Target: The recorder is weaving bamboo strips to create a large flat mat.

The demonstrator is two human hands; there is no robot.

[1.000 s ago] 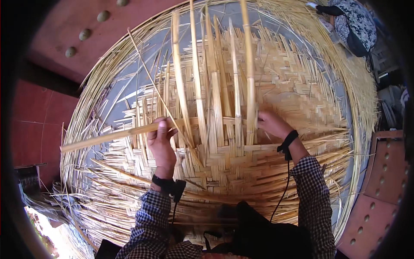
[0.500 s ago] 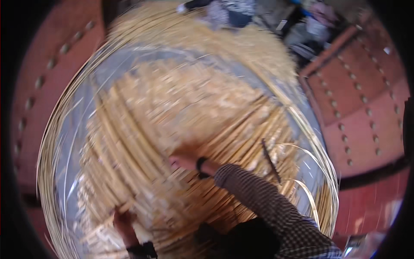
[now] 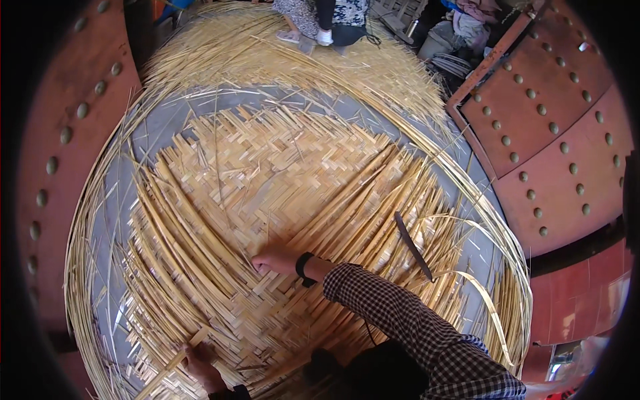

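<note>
Bamboo strip [image 3: 175,361] apparently between left fingers [image 3: 193,352]

We sit in a weaving workshop: woven bamboo mat [image 3: 267,200] underfoot, loose strips [image 3: 320,60] at twelve o'clock.

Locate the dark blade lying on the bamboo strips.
In the head view, the dark blade lies right of centre on loose strips, beyond the checked sleeve.

head-worn fisheye, looking steeply down, close over woven bamboo mat [image 3: 267,173]
</note>
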